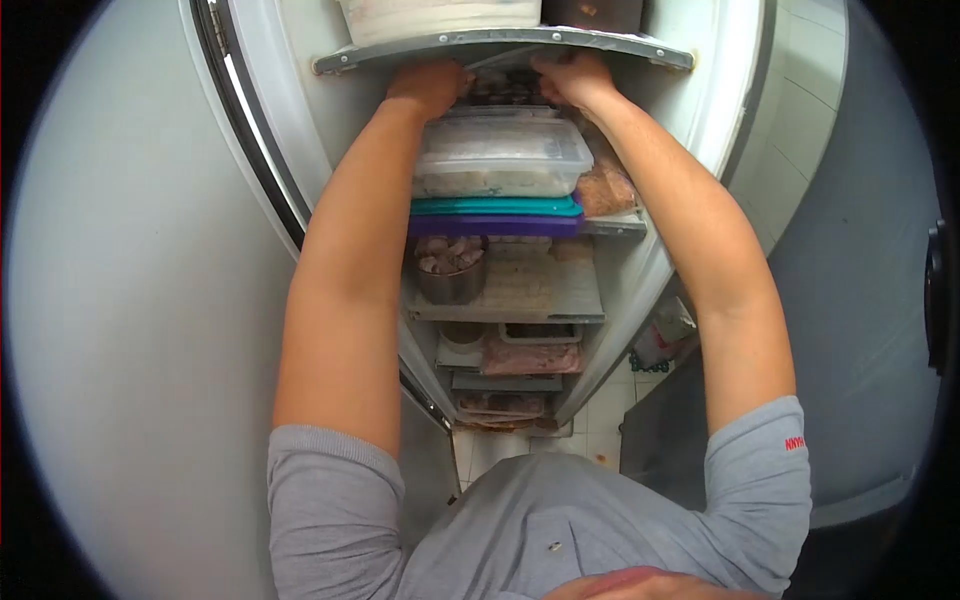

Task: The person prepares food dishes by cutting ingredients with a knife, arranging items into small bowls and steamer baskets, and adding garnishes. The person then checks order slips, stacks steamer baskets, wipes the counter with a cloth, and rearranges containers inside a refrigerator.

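Note:
Both my hands reach into the upper compartment of an upright fridge or freezer, just under its top shelf. My left hand (435, 88) has its fingers curled inward, and so does my right hand (575, 78) opposite it. Between them lies a container with dark, lumpy contents (505, 88), with a pale, thin edge above it running from hand to hand. What my fingers grip is too small and shaded to make out. In front of the hands sits a clear lidded plastic box (500, 155), resting on a teal lid or tray (495, 206) and a purple one (495, 226).
The top shelf (500, 42) overhangs my hands and bears a white tub (445, 20). A brown packed item (605, 188) lies right of the clear box. Lower down are a metal pot (450, 285) of pinkish pieces and pink packets (532, 357). An open door (140, 300) stands left.

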Available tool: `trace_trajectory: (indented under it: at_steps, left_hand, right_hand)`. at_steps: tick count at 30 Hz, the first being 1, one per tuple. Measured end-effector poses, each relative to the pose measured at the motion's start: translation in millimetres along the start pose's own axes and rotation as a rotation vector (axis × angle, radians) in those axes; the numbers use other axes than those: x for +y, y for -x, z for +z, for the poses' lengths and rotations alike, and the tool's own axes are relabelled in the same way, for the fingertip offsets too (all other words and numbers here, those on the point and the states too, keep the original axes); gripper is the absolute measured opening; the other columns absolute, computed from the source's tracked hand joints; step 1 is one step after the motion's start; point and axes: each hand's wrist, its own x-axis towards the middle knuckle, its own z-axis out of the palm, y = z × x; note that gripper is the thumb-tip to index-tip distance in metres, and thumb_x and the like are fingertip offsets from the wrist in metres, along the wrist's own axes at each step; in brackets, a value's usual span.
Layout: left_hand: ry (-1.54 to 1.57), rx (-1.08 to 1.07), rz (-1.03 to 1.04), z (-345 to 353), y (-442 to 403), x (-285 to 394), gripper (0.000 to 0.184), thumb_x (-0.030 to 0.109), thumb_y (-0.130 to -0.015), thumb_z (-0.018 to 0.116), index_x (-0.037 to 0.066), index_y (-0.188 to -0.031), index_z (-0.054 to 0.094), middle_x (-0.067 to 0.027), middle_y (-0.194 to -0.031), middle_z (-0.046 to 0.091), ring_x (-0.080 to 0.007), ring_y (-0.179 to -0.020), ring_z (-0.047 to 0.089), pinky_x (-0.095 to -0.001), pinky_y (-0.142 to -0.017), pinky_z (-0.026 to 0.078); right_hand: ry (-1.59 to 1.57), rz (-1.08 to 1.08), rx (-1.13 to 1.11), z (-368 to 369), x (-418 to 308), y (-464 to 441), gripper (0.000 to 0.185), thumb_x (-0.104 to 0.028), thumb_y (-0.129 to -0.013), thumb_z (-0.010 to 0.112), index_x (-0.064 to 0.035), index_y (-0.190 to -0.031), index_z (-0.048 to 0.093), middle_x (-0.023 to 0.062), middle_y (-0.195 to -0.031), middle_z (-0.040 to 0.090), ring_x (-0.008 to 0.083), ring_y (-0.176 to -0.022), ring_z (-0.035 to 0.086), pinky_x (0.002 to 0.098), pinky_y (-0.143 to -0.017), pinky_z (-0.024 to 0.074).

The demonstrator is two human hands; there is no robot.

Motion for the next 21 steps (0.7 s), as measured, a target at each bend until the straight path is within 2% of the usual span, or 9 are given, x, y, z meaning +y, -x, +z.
trace_trajectory:
  at_steps: [1,3,4,5,7,10,13,17,21]
  left_hand:
    - [0.032,0.043,-0.001,2.1,1.5,-3.6,0.046,0.044,-0.114,0.051,0.01,-0.137,0.073,-0.0231,-0.132,0.075,-0.0457,-0.123,0.07,-0.0548,-0.107,0.054]
    - [0.053,0.089,-0.009,4.3,-0.8,-9.5,0.047,0.045,-0.115,0.048,0.011,-0.135,0.073,-0.0236,-0.129,0.076,-0.0462,-0.12,0.071,-0.0556,-0.106,0.054]
    - [0.034,0.114,-0.017,9.8,-1.8,-6.9,0.045,0.043,-0.115,0.049,0.01,-0.132,0.075,-0.0214,-0.129,0.076,-0.0432,-0.12,0.072,-0.0549,-0.105,0.055]
    - [0.017,0.143,-0.033,13.9,-1.9,-6.4,0.043,0.041,-0.115,0.051,0.01,-0.129,0.076,-0.0193,-0.129,0.077,-0.0402,-0.12,0.073,-0.0542,-0.105,0.056]
    - [0.0,0.145,-0.009,10.2,-3.0,-10.8,0.046,0.044,-0.115,0.049,0.01,-0.131,0.075,-0.0211,-0.129,0.076,-0.0424,-0.12,0.072,-0.0551,-0.105,0.055]
    - [-0.018,0.143,0.004,8.2,3.1,-9.8,0.049,0.047,-0.115,0.048,0.01,-0.133,0.074,-0.0226,-0.128,0.076,-0.0449,-0.12,0.071,-0.0561,-0.105,0.055]
    - [-0.009,0.161,-0.012,14.6,-4.1,-13.5,0.048,0.047,-0.116,0.047,0.012,-0.133,0.074,-0.0218,-0.128,0.076,-0.045,-0.12,0.07,-0.056,-0.105,0.055]
    - [0.063,0.166,-0.066,14.6,0.3,-8.8,0.045,0.046,-0.116,0.047,0.015,-0.134,0.074,-0.0211,-0.128,0.077,-0.0447,-0.121,0.07,-0.0555,-0.105,0.055]
    - [-0.006,0.188,-0.054,17.2,-0.2,-12.2,0.045,0.047,-0.115,0.047,0.016,-0.135,0.074,-0.0208,-0.128,0.077,-0.0444,-0.12,0.071,-0.0553,-0.105,0.055]
  right_hand:
    - [-0.08,0.079,-0.027,2.9,-11.1,7.4,0.044,-0.043,-0.103,0.073,-0.0018,-0.115,0.081,0.0204,-0.106,0.082,0.0293,-0.072,0.08,0.0462,-0.089,0.0613]
    - [0.482,-0.209,-0.196,8.7,-21.5,5.6,0.048,-0.047,-0.106,0.068,-0.001,-0.115,0.08,0.0203,-0.108,0.081,0.03,-0.082,0.08,0.047,-0.091,0.0605]
    - [0.518,-0.375,-0.257,12.6,-23.6,8.4,0.05,-0.048,-0.109,0.063,-0.0027,-0.122,0.079,0.0196,-0.112,0.081,0.0332,-0.097,0.079,0.049,-0.095,0.0596]
    - [0.521,-0.394,-0.272,20.7,-22.7,-0.9,0.05,-0.048,-0.109,0.063,-0.0027,-0.122,0.079,0.0196,-0.112,0.081,0.0332,-0.097,0.079,0.049,-0.095,0.0596]
    - [0.523,-0.443,-0.57,35.1,-25.8,-19.1,0.049,-0.048,-0.111,0.059,-0.0064,-0.129,0.078,0.0217,-0.12,0.08,0.039,-0.114,0.075,0.0523,-0.101,0.0567]
    - [0.694,-0.378,-0.748,56.2,-35.1,-28.8,0.048,-0.046,-0.111,0.061,-0.0118,-0.144,0.07,0.0183,-0.139,0.073,0.0339,-0.119,0.073,0.0491,-0.103,0.0592]
    - [0.892,-0.647,-0.763,88.0,-9.7,-73.9,0.052,-0.043,-0.11,0.061,-0.0139,-0.153,0.064,0.0181,-0.153,0.066,0.0361,-0.134,0.067,0.0477,-0.116,0.0513]
    - [0.962,-0.708,-0.803,106.1,3.1,-97.5,0.062,-0.053,-0.106,0.06,-0.0197,-0.158,0.061,0.015,-0.159,0.062,0.0391,-0.147,0.058,0.0538,-0.122,0.0459]
    - [1.085,-0.673,-0.846,96.8,-19.2,-97.5,0.075,-0.051,-0.098,0.072,-0.0207,-0.164,0.055,0.0154,-0.164,0.058,0.0374,-0.151,0.055,0.0532,-0.124,0.044]
